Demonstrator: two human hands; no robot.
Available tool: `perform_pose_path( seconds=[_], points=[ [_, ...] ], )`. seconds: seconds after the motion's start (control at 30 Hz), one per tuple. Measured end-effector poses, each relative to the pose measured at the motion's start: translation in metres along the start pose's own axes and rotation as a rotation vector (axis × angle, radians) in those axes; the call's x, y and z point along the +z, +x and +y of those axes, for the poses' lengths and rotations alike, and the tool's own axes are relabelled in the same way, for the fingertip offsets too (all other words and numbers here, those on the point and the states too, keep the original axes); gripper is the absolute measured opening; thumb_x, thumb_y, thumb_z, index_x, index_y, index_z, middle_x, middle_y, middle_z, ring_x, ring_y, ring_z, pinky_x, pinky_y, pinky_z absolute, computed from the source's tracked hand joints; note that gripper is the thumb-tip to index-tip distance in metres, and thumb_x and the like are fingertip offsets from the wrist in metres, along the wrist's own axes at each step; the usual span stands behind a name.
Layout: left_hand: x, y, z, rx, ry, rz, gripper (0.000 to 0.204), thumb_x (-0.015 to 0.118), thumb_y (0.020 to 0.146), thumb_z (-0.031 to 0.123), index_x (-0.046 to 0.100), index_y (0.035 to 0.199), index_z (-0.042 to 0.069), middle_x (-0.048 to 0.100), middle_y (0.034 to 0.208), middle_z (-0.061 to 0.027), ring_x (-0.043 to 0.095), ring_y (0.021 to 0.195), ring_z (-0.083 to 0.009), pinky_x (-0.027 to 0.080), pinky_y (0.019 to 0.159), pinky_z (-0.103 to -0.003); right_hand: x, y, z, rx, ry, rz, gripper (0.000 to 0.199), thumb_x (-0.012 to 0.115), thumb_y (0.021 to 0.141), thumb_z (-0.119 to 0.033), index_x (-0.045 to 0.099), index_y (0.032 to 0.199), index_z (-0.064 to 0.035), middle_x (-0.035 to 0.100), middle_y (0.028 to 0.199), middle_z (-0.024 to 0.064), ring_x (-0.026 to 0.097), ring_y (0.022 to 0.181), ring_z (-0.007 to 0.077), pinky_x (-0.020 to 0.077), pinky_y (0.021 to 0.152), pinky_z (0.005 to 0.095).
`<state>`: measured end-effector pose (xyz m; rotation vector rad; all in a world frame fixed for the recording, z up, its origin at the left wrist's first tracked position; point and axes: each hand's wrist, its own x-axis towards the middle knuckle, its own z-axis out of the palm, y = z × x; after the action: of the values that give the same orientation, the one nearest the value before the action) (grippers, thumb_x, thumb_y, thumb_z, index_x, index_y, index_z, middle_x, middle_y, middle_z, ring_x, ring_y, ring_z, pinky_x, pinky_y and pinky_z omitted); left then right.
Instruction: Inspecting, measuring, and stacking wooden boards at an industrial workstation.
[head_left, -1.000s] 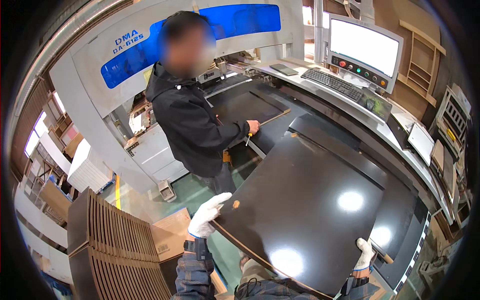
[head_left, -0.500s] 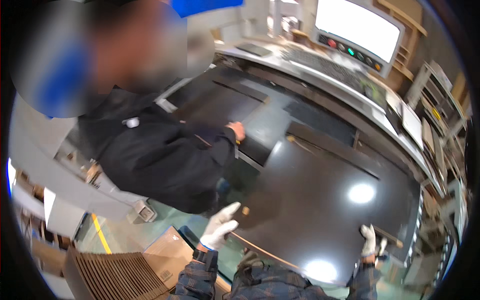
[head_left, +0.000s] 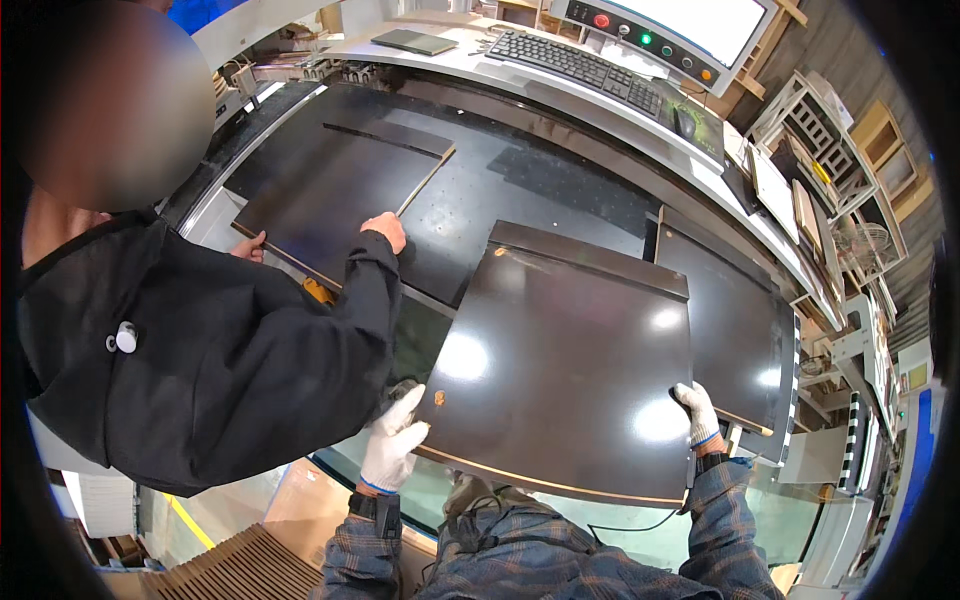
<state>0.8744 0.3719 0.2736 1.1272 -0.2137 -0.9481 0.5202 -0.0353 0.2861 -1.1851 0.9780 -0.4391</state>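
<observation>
A large glossy black rectangular board [head_left: 565, 370] lies flat on the dark machine counter [head_left: 520, 190], its near edge overhanging. The white-gloved left hand [head_left: 392, 445] has its grip closed on the near-left corner; the white-gloved right hand [head_left: 697, 415] clasps the near-right edge.

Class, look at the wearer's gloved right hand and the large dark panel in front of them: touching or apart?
Touching. The head view shows the right hand wrapped over the dark panel at its right edge, gloved fingers lying on its glossy face.
</observation>
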Motion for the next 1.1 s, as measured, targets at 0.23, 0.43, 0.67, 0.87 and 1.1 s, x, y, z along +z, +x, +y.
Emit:
perform_pose_path(
  seconds=[0.23,0.43,0.67,0.87,1.1],
  points=[
    [-0.006,0.016,-0.023,0.032,0.055,-0.017,0.063,0.058,0.095,-0.001,0.042,0.155,-0.011,0.05,0.155,-0.0212,0.049,0.144,-0.026,0.036,0.121,-0.038,-0.017,0.021,-0.002,0.113,-0.01,0.059,0.026,0.069,0.097,-0.014,0.068,0.117,0.0015,0.071,0.1,0.0021,0.067,0.087,0.0136,0.0556,0.082,0.0295],
    [-0.004,0.016,-0.034,-0.002,-0.152,0.035,0.064,0.06,0.094,-0.006,0.043,0.156,-0.007,0.057,0.15,-0.0192,0.058,0.134,-0.0255,0.046,0.114,-0.038,0.002,-0.012,-0.033,0.196,-0.069,0.036,0.029,0.067,0.097,-0.013,0.065,0.119,0.0056,0.069,0.101,0.0056,0.065,0.081,0.015,0.0536,0.073,0.0289],
    [-0.017,0.02,-0.071,-0.076,-0.211,0.098,0.068,0.062,0.093,-0.008,0.041,0.157,-0.006,0.061,0.145,-0.019,0.062,0.129,-0.0255,0.049,0.112,-0.039,0.014,-0.066,-0.017,0.171,-0.819,0.034,0.043,0.067,0.095,-0.015,0.063,0.133,0.0051,0.073,0.108,0.0109,0.068,0.095,0.0185,0.0562,0.081,0.0326],
    [-0.025,0.03,-0.087,-0.09,-0.251,0.071,0.066,0.061,0.093,-0.009,0.041,0.156,-0.006,0.055,0.151,-0.0196,0.057,0.136,-0.0273,0.047,0.116,-0.04,0.02,-0.082,0.016,0.229,-0.667,0.099,0.044,0.067,0.094,-0.017,0.062,0.133,0.0027,0.068,0.094,0.0078,0.063,0.083,0.017,0.0531,0.072,0.0315],
    [-0.028,0.032,-0.094,-0.09,-0.204,0.087,0.066,0.061,0.092,-0.009,0.041,0.156,-0.006,0.056,0.149,-0.0192,0.058,0.134,-0.0269,0.047,0.116,-0.041,0.024,-0.091,0.038,0.196,-0.599,0.193,0.038,0.066,0.097,-0.017,0.064,0.128,0.0057,0.068,0.094,0.0072,0.062,0.083,0.0166,0.0524,0.074,0.0326]
  ],
)
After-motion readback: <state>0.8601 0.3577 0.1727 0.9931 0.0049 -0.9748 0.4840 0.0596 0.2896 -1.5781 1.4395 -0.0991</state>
